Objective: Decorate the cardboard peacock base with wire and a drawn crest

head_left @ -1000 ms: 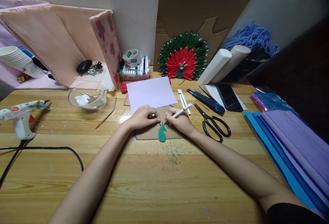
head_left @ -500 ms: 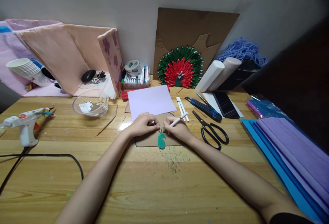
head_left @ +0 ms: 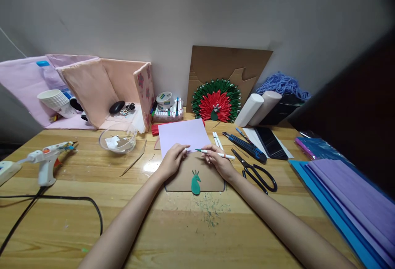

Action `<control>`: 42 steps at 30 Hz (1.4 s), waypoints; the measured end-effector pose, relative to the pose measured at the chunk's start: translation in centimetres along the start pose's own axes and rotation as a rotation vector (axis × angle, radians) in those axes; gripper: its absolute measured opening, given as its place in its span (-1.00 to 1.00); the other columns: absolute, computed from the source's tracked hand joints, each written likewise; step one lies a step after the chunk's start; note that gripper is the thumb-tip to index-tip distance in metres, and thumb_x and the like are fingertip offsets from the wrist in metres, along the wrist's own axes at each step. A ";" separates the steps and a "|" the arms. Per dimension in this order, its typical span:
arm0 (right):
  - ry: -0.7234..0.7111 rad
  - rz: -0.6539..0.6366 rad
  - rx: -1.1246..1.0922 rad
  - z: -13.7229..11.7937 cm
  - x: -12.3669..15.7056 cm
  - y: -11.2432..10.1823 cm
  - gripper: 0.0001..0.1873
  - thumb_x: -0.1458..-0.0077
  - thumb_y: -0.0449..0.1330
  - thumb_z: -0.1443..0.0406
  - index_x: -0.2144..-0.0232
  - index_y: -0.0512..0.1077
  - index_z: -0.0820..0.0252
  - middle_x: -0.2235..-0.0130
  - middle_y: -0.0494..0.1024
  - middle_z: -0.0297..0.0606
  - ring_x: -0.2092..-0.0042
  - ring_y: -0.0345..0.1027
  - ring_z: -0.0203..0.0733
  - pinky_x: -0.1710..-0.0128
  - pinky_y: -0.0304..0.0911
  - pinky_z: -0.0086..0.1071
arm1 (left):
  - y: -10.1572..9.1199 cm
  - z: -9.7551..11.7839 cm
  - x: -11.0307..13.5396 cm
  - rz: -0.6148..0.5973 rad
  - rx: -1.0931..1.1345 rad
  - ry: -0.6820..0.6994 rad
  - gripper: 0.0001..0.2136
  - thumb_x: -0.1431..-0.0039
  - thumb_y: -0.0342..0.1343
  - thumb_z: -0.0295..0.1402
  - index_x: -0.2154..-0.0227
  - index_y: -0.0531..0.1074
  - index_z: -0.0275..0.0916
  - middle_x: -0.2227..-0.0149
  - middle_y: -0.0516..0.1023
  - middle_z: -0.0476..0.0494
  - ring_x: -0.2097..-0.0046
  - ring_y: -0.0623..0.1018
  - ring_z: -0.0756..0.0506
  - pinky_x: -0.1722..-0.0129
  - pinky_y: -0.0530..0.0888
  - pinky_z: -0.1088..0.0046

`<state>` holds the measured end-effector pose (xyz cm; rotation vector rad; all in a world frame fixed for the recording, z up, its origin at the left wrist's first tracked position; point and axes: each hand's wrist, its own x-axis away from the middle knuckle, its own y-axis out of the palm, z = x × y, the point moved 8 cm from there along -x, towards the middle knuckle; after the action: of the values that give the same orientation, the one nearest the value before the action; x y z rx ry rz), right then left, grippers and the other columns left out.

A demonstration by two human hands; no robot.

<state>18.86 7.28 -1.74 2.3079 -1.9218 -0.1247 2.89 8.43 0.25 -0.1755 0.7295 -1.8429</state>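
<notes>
In the head view, the fingers of the right hand (head_left: 218, 161) pinch one slim white marker (head_left: 228, 156), its green tip pointing left, while those of the left hand (head_left: 173, 160) close on one small white piece (head_left: 186, 149), mostly hidden, over a flat brown cardboard sheet (head_left: 180, 178) on the wood-grained surface (head_left: 173, 236). One green pear-shaped bird cutout (head_left: 196, 184), with a pointed beak and three thin strokes above its head, lies across the middle of the cardboard's near edge. Beyond are one smooth lilac sheet (head_left: 184, 135), two white markers (head_left: 215, 139) side by side and one fan of glossy red and green points (head_left: 217, 100).
</notes>
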 end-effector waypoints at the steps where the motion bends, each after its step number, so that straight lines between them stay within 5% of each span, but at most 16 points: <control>1: 0.002 -0.014 0.001 0.0 0.1 0.1 -0.75 0.00 0.17 0.15 0.28 0.39 0.16 0.38 0.45 -0.32 0.44 0.23 -0.35 0.46 0.14 -0.47 | 0.0 0.0 0.0 -0.001 0.018 0.007 -0.69 -0.26 -0.16 -0.26 0.07 0.38 -0.21 0.31 0.44 -0.13 0.23 0.44 -0.06 0.12 0.38 0.35; 8: -0.038 -0.059 0.113 -0.1 0.4 0.6 -0.78 -0.02 0.17 0.15 0.31 0.39 0.16 0.35 0.50 -0.27 0.39 0.29 -0.30 0.36 0.20 -0.41 | 0.0 -0.2 0.3 0.001 0.137 -0.031 -0.74 -0.20 -0.04 -0.25 0.12 0.41 -0.19 0.11 0.51 -0.15 0.09 0.48 -0.09 0.04 0.39 0.32; 18: -0.045 -0.161 0.199 -0.9 1.3 1.8 -0.75 -0.06 0.16 0.10 0.39 0.40 0.17 0.39 0.49 -0.30 0.35 0.37 -0.24 0.34 0.24 -0.38 | 0.7 0.9 0.8 -0.071 0.384 -0.107 -0.77 -0.04 0.13 -0.28 0.25 0.44 -0.29 0.30 0.56 -0.13 0.28 0.51 -0.05 0.25 0.44 0.42; 28: -0.351 -0.238 0.327 -3.0 3.0 3.2 -0.81 -0.16 0.07 0.17 0.31 0.38 0.15 0.31 0.48 -0.25 0.25 0.38 -0.22 0.24 0.28 -0.36 | -0.1 3.2 1.0 -0.180 0.482 -0.165 -0.75 0.03 0.17 -0.31 0.30 0.51 -0.36 0.32 0.58 -0.19 0.34 0.52 -0.04 0.33 0.42 0.49; 33: -0.436 -0.236 0.603 -4.8 2.8 3.4 -0.85 -0.18 0.05 0.24 0.30 0.39 0.15 0.30 0.50 -0.25 0.25 0.38 -0.21 0.25 0.26 -0.36 | 0.0 2.8 0.7 -0.130 0.502 -0.111 -0.69 -0.02 0.16 -0.26 0.19 0.43 -0.32 0.24 0.55 -0.19 0.22 0.52 -0.08 0.19 0.44 0.40; 38: -0.557 -0.174 1.044 -7.5 0.9 0.5 -0.82 -0.15 0.02 0.37 0.22 0.39 0.16 0.20 0.47 -0.17 0.15 0.32 -0.15 0.15 0.21 -0.31 | -1.1 2.0 0.7 0.052 0.171 -0.017 -0.73 -0.18 -0.03 -0.27 0.08 0.34 -0.20 0.07 0.41 -0.16 0.09 0.46 -0.07 0.05 0.38 0.33; 42: -0.363 -0.114 1.450 -7.4 -1.3 -4.5 -0.63 0.00 0.03 0.53 0.15 0.40 0.20 0.13 0.44 -0.10 0.09 0.29 -0.05 0.13 0.17 -0.26 | -2.0 0.7 0.8 0.158 -0.011 -0.012 -0.79 -0.22 -0.13 -0.36 0.16 0.34 -0.22 0.14 0.40 -0.15 0.10 0.42 -0.08 0.06 0.35 0.30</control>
<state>24.14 9.73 4.84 3.3132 -2.4429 1.3633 1.28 7.85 1.73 -0.1318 0.7250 -1.6869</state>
